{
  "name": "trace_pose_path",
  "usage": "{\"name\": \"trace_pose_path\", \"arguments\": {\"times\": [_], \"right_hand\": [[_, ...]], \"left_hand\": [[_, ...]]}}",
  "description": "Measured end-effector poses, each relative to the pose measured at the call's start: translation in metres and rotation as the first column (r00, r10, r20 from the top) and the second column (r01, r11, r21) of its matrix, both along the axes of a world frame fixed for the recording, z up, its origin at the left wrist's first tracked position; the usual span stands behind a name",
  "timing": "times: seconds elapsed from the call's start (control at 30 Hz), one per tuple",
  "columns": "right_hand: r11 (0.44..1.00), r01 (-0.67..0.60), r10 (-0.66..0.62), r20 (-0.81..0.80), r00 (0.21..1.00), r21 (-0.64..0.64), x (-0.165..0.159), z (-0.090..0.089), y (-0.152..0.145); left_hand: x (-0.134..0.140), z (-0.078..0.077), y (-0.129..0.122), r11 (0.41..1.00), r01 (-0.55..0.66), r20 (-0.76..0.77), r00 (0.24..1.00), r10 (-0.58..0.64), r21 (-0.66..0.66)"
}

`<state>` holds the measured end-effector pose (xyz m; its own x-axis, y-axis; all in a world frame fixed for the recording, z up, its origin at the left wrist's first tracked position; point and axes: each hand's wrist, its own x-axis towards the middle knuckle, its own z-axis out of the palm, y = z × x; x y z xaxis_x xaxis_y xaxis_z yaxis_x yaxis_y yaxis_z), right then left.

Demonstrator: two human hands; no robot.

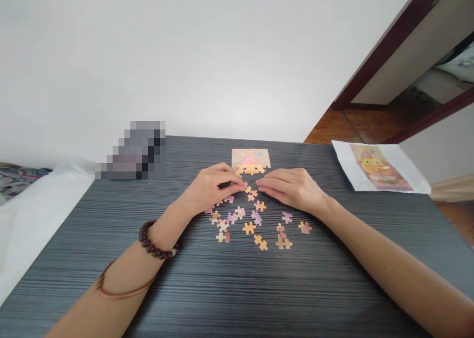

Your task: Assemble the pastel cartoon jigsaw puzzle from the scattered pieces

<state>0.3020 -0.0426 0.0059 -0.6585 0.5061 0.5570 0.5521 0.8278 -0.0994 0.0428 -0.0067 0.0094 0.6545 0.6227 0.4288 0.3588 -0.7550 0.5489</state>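
Note:
A partly joined jigsaw puzzle (251, 156) lies toward the far side of the table, showing a pink hat above a yellow face with two eyes. Just below its left side, my left hand (217, 186) pinches a small puzzle piece (245, 185) between thumb and fingertips. My right hand (289, 187) rests across from it, fingers stretched out and holding nothing that I can see. Between and below the hands are loose yellow, pink and purple pieces, among them a yellow piece (249, 228) and a purple piece (256, 217). Some pieces are partly hidden by my left hand.
A white paper sheet (344, 167) with a printed picture of the yellow character lies at the table's right far edge. A pixelated dark object (133, 150) stands at the far left. The dark striped table (237, 288) meets a white wall (207, 56).

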Motion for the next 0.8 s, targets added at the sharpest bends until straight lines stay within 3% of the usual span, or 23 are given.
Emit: {"name": "trace_pose_path", "arguments": {"times": [0.33, 0.57, 0.8], "right_hand": [[0.999, -0.028, 0.028, -0.015, 1.0, -0.024, -0.0019, -0.0014, -0.0011], [0.997, -0.049, 0.042, -0.115, 0.993, -0.06, -0.006, -0.0003, -0.0006], [0.993, -0.076, 0.059, -0.181, 0.982, -0.09, -0.0081, -0.0002, -0.0011]], "left_hand": [[0.0038, 0.0032, -0.0043, 0.994, 0.084, 0.012, 0.996, -0.084, -0.064], [0.008, 0.0017, -0.006, 1.0, 0.018, 0.019, 1.0, -0.017, -0.026], [0.0085, 0.0013, -0.0066, 0.997, 0.03, 0.014, 0.999, -0.031, 0.073]]}}
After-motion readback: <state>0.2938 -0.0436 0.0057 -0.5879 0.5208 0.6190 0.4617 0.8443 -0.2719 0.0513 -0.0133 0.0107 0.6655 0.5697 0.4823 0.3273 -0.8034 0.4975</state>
